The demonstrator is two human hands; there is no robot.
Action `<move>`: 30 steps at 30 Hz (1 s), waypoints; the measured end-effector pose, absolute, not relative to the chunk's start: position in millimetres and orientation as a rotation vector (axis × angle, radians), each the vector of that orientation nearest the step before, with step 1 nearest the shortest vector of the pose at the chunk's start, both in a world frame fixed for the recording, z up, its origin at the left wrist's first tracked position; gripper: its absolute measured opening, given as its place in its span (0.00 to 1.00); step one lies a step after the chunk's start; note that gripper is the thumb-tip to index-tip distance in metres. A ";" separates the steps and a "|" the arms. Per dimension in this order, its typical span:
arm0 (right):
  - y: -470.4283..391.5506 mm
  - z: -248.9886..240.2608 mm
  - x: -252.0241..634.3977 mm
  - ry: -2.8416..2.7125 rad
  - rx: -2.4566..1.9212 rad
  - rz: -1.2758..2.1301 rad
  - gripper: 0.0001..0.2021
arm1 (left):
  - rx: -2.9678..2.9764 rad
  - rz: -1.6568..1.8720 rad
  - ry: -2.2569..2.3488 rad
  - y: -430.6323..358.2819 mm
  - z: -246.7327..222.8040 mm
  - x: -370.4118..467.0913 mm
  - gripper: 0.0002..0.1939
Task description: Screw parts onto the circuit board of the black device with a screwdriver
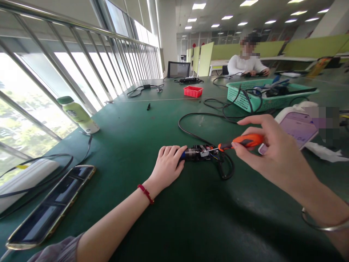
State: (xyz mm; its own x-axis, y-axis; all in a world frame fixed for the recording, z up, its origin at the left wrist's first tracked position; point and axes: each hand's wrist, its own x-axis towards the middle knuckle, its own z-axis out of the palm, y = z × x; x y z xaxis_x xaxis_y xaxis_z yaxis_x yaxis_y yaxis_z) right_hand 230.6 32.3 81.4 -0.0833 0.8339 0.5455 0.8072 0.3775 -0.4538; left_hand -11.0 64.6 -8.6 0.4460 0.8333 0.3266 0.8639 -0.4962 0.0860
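Note:
On the green table lies a corded power tool (192, 154), its slim body blue at the left end and opened at the right, where metal parts and thin wires show. My left hand (167, 163) rests over the blue end with its fingers curled around it. An orange and black screwdriver (249, 140) is pinched between the thumb and fingers of my right hand (272, 149). Its shaft slants left, and the tip is among the exposed parts; I cannot tell exactly what it touches. A black cord (227, 174) loops from the tool's right end.
A green basket (240, 95) of tools and cables stands back right, beside a small red tray (193, 91). A phone (51, 207), a white power strip (29, 182) and a bottle (79, 115) are at left. Another phone (293, 127) leans at right. A person (247, 63) sits across the table.

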 end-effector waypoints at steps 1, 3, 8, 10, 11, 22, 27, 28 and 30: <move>32.6 80.5 230.7 -1.865 -1.403 0.075 0.19 | -2.578 -0.494 -1.522 64.2 -8.7 -10.5 0.23; 33.2 79.6 231.1 -1.864 -1.391 0.122 0.17 | -2.529 -0.485 -1.504 63.4 -9.2 -9.3 0.27; 33.5 83.0 232.2 -1.949 -1.405 0.047 0.10 | -2.466 -0.457 -1.469 62.2 -11.7 -7.2 0.31; 32.5 84.6 232.7 -1.977 -1.430 0.044 0.13 | -2.472 -0.439 -1.482 62.5 -12.4 -7.4 0.31; 31.9 85.1 232.9 -1.977 -1.435 0.047 0.15 | -2.476 -0.436 -1.487 62.8 -12.6 -7.6 0.31; 30.1 84.3 231.4 -1.946 -1.408 0.079 0.10 | -2.569 -0.503 -1.500 65.1 -9.6 -9.3 0.21; 28.0 86.1 231.9 -1.937 -1.442 0.082 0.12 | -2.572 -0.495 -1.494 65.2 -9.3 -9.9 0.22; 27.5 86.3 231.9 -1.917 -1.428 0.089 0.13 | -2.574 -0.496 -1.490 65.3 -9.5 -10.0 0.22; 27.0 86.3 231.6 -1.898 -1.397 0.150 0.13 | -2.574 -0.490 -1.489 65.5 -10.0 -10.3 0.22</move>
State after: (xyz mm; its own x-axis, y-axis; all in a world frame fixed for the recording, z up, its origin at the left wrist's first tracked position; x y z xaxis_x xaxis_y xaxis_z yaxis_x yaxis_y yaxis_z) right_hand 231.6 27.0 86.3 -0.1121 0.8582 0.5010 0.7691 0.3941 -0.5031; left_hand -10.3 65.5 -10.0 0.4613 0.8196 0.3396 0.8611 -0.5058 0.0511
